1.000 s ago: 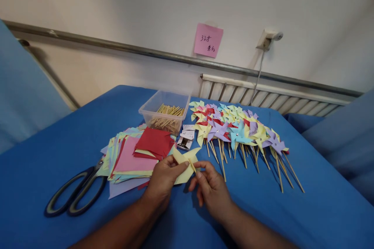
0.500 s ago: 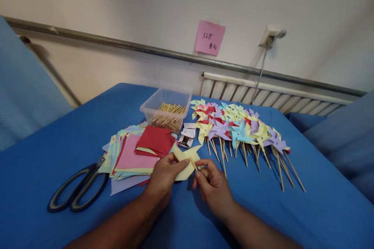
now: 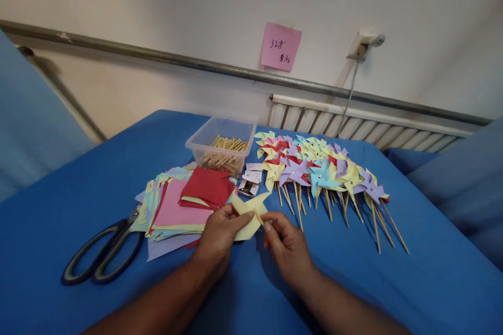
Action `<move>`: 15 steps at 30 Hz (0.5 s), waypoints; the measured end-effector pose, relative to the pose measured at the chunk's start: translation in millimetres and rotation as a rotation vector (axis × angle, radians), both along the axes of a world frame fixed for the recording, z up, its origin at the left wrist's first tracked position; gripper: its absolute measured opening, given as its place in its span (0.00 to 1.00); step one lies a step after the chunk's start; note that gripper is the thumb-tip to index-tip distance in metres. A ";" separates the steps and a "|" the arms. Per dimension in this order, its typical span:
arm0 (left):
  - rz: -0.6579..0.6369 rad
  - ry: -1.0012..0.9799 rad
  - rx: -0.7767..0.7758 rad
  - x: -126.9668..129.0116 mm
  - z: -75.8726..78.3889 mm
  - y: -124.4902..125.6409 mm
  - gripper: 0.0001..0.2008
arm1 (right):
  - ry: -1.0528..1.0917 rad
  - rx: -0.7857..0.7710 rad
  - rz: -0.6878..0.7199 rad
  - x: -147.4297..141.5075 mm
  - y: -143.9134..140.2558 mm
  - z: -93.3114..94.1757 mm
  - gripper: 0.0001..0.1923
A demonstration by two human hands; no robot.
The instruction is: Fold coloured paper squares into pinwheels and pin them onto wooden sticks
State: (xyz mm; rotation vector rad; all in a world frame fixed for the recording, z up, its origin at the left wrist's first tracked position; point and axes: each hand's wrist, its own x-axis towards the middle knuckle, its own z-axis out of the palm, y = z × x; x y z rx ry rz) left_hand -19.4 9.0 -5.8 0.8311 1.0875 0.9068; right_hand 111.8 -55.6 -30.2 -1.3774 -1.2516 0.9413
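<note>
A pale yellow paper pinwheel (image 3: 247, 229) is held above the blue table by my left hand (image 3: 222, 230), thumb on its face near the centre. My right hand (image 3: 286, 243) pinches a thin wooden stick (image 3: 258, 216) between thumb and forefinger; the stick's far end lies against the middle of the pinwheel. Whether the two are fastened together I cannot tell. Just beyond the pinwheel is a small open box (image 3: 250, 180) with dark bits inside. To the left of my left hand lies a stack of coloured paper (image 3: 183, 204), red sheets on top.
A clear plastic tub (image 3: 190, 145) holds many wooden sticks. Finished-looking pinwheels (image 3: 323, 178) in several colours lie in rows at the right. Large scissors (image 3: 106, 251) rest at the left, their blades under the paper. A radiator (image 3: 314, 118) stands behind the blue table (image 3: 353, 282).
The fingers of my right hand have closed in a little around the stick, which now shows less of its length. The pinwheel stays in my left hand; the whole view has shifted slightly.
</note>
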 end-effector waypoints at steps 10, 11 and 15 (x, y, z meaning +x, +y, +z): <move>0.019 -0.012 -0.033 1.5 2.1 -0.5 0.18 | 0.011 0.006 -0.006 0.9 0.5 -4.0 0.10; 0.021 -0.011 -0.033 1.7 2.4 -0.4 0.18 | 0.013 0.003 -0.005 1.1 0.8 -4.6 0.11; 0.021 -0.015 -0.034 2.1 3.2 0.0 0.18 | 0.027 0.003 -0.014 1.5 1.6 -5.4 0.11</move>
